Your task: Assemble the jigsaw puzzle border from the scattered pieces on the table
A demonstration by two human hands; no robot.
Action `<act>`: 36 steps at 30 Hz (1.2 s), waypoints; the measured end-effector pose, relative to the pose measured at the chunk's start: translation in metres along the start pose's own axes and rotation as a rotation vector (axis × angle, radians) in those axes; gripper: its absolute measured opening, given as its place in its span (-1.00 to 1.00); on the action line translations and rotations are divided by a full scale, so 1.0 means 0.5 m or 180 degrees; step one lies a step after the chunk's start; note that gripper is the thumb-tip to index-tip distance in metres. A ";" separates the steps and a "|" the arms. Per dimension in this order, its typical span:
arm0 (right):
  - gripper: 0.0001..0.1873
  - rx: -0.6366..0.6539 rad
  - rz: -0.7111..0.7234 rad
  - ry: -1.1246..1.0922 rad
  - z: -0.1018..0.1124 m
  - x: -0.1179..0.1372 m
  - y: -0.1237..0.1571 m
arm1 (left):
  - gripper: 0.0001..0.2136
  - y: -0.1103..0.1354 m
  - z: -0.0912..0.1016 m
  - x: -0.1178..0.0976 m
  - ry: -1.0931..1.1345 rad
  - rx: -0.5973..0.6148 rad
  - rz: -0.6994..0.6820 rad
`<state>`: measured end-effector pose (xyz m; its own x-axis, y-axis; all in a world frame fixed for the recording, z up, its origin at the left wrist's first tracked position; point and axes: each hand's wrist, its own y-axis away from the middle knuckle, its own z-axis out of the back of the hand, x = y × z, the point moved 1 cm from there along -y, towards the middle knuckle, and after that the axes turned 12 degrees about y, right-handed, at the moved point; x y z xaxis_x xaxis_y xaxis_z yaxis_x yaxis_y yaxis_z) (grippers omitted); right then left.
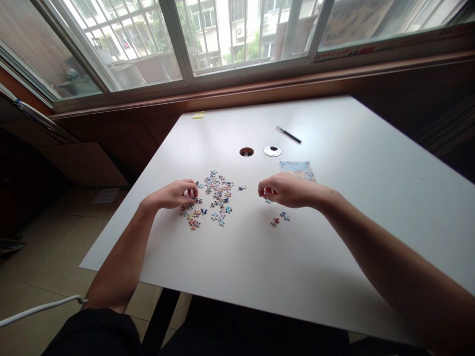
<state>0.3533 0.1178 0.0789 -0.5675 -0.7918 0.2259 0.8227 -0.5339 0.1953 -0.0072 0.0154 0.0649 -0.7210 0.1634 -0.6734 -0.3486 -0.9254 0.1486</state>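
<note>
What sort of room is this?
Possibly a home study or small office: a white table bearing jigsaw pieces stands by a large window on a tiled floor.

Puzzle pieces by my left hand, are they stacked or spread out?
Spread out: the puzzle pieces lie scattered across the white tabletop near your left hand, with bare gaps between clusters.

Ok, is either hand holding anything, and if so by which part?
Can't tell: the left hand curls by the puzzle pieces, the right hand by a loose piece, but no hold shows clearly.
</note>
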 end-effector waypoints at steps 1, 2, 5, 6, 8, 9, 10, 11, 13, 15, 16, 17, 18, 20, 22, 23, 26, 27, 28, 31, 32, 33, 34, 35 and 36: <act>-0.80 0.0008 0.0004 0.0009 0.000 0.000 0.000 | -0.87 0.000 -0.001 0.002 0.0002 -0.0006 0.0004; -0.80 0.0015 0.0004 0.0020 -0.001 0.000 0.000 | -0.88 -0.001 -0.003 0.002 0.0004 -0.0013 0.0006; -0.78 0.0025 0.0000 0.0041 -0.003 -0.002 0.000 | -0.87 -0.003 -0.007 -0.002 0.0026 -0.0023 -0.0021; -0.78 0.0019 0.0002 0.0043 -0.003 -0.002 0.000 | -0.85 -0.004 -0.009 -0.004 0.0034 -0.0023 -0.0037; -0.78 0.0012 0.0016 0.0042 -0.003 -0.003 0.000 | -0.79 -0.005 -0.011 -0.009 0.0041 -0.0021 -0.0060; -0.79 0.0016 0.0016 0.0037 -0.003 -0.003 0.000 | -0.77 -0.005 -0.011 -0.011 0.0038 -0.0029 -0.0066; -0.79 0.0026 0.0012 0.0027 -0.003 -0.002 0.000 | -0.76 -0.006 -0.011 -0.011 0.0030 -0.0050 -0.0069; -0.80 0.0040 0.0002 0.0017 -0.002 -0.002 0.000 | -0.76 -0.006 -0.011 -0.010 0.0020 -0.0080 -0.0070; -0.80 0.0068 -0.0027 0.0005 -0.001 0.000 0.001 | -0.79 -0.008 -0.011 -0.007 -0.0008 -0.0162 -0.0079; -0.80 0.0085 -0.0039 0.0010 -0.001 0.002 0.001 | -0.83 -0.011 -0.014 -0.004 -0.0033 -0.0226 -0.0111; -0.80 0.0088 -0.0040 0.0018 0.000 0.003 0.001 | -0.84 -0.013 -0.016 -0.004 -0.0041 -0.0250 -0.0138; -0.80 0.0089 -0.0038 0.0029 0.000 0.004 0.001 | -0.85 -0.015 -0.018 -0.005 -0.0047 -0.0271 -0.0169; -0.80 0.0086 -0.0034 0.0039 0.000 0.006 0.001 | -0.84 -0.017 -0.021 -0.007 -0.0055 -0.0295 -0.0203; -0.80 0.0087 -0.0024 0.0055 0.000 0.008 0.002 | -0.83 -0.019 -0.026 -0.013 -0.0077 -0.0351 -0.0271; -0.79 0.0117 -0.0038 0.0076 0.001 0.011 0.003 | -0.81 -0.021 -0.031 -0.019 -0.0113 -0.0400 -0.0330; -0.79 0.0139 -0.0050 0.0082 0.002 0.012 0.003 | -0.80 -0.022 -0.033 -0.022 -0.0130 -0.0417 -0.0356; -0.78 0.0178 -0.0073 0.0099 0.004 0.014 0.004 | -0.77 -0.024 -0.038 -0.025 -0.0169 -0.0448 -0.0424; -0.79 0.0180 -0.0066 0.0104 0.004 0.014 0.004 | -0.77 -0.025 -0.040 -0.026 -0.0177 -0.0453 -0.0443; -0.79 0.0180 -0.0058 0.0111 0.005 0.014 0.005 | -0.78 -0.025 -0.041 -0.026 -0.0182 -0.0453 -0.0461; -0.79 0.0185 -0.0052 0.0122 0.006 0.015 0.006 | -0.81 -0.025 -0.042 -0.029 -0.0175 -0.0462 -0.0511; -0.79 0.0183 -0.0049 0.0115 0.006 0.015 0.006 | -0.81 -0.025 -0.042 -0.031 -0.0167 -0.0470 -0.0528; -0.79 0.0180 -0.0046 0.0109 0.006 0.015 0.006 | -0.82 -0.024 -0.041 -0.032 -0.0158 -0.0484 -0.0542; -0.79 0.0178 -0.0046 0.0103 0.006 0.015 0.006 | -0.82 -0.023 -0.039 -0.033 -0.0151 -0.0500 -0.0553; -0.79 0.0173 -0.0043 0.0102 0.006 0.015 0.006 | -0.82 -0.022 -0.038 -0.033 -0.0146 -0.0514 -0.0560; -0.80 0.0167 -0.0041 0.0105 0.005 0.015 0.006 | -0.82 -0.021 -0.036 -0.033 -0.0142 -0.0519 -0.0563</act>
<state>0.3515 0.1111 0.0836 -0.5760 -0.7947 0.1917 0.8118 -0.5286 0.2481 0.0189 0.0162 0.0614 -0.6843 0.3396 -0.6453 -0.3731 -0.9234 -0.0903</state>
